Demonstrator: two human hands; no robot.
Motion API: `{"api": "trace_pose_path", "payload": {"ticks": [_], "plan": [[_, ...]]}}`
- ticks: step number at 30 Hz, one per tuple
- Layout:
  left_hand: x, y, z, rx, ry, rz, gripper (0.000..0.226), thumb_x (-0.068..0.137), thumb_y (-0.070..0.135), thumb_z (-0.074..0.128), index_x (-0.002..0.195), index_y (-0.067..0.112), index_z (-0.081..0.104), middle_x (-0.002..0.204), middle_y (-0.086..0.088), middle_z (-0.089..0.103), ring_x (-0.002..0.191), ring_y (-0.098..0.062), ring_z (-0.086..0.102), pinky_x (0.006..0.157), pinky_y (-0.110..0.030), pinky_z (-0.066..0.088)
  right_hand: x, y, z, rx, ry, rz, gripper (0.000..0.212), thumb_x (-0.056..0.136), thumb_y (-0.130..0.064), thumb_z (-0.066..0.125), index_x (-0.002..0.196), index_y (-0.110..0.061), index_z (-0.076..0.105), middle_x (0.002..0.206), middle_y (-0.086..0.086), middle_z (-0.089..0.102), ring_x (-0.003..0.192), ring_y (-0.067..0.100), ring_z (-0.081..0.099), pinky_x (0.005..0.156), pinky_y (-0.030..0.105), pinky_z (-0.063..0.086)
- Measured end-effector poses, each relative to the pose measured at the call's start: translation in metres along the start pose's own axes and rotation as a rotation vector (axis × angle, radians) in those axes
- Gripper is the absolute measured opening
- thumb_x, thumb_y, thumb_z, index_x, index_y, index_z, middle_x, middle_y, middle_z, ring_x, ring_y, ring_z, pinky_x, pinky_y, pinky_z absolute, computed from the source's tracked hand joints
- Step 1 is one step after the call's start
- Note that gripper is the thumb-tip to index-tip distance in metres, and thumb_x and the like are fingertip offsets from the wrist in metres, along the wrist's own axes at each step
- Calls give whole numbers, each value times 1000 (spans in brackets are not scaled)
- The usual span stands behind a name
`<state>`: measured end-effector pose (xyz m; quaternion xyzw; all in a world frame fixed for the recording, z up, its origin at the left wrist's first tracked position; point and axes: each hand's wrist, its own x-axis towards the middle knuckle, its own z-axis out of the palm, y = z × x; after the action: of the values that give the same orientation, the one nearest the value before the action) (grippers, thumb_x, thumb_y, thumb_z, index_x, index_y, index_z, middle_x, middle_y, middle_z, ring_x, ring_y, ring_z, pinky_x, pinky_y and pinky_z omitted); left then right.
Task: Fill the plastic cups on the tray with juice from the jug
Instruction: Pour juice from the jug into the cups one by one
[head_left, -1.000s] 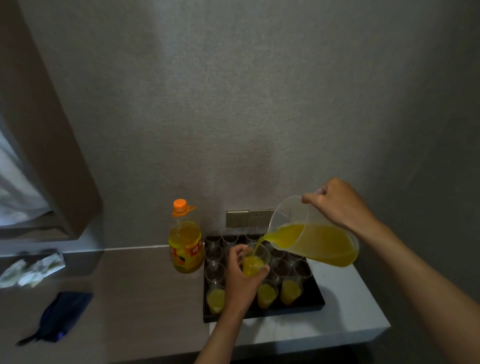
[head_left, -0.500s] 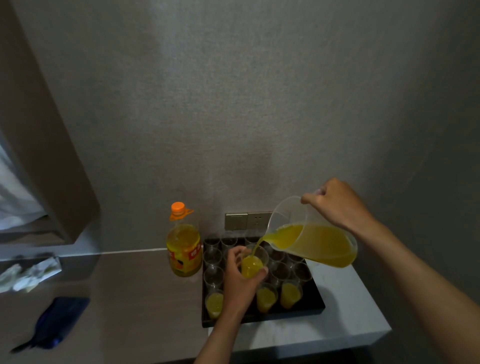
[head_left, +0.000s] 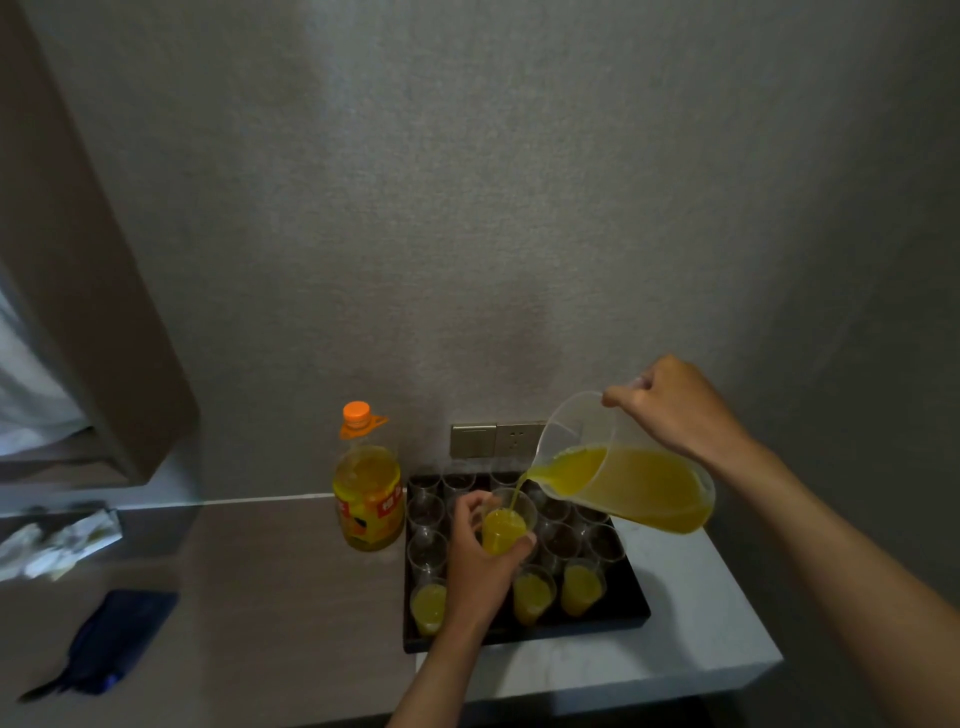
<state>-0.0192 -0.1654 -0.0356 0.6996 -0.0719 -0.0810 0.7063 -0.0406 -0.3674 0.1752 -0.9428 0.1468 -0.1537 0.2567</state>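
Here, at far left on the counter (head_left: 260, 597), a capped juice bottle (head_left: 369, 499) stands just beside the black tray (head_left: 631, 597). The left hand (head_left: 475, 561) grips one plastic cup (head_left: 506, 525) raised above the tray, probably to catch the stream cleanly; it looks over half full. Three front cups (head_left: 532, 592) hold juice; the others look empty. The right hand (head_left: 675, 405) grasps the tilted jug (head_left: 628, 478), about half full.

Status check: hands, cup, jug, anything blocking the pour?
Left hand holds cup above tray. Right hand tips jug, juice streaming in. Three front cups full, rest empty. Nothing blocking.
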Motion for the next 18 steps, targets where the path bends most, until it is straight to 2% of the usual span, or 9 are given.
{"api": "trace_pose_path", "payload": {"ticks": [18], "plan": [[1,-1,-3,2,3,8,59,74,14,88,119,30,53,113,9,66,97,0,66,76,-22,56,-1,-2,3,-21,6,12,52,84,-35,73,50,-22,37,40,-9,32,42,14,30,53,31,32]]}}
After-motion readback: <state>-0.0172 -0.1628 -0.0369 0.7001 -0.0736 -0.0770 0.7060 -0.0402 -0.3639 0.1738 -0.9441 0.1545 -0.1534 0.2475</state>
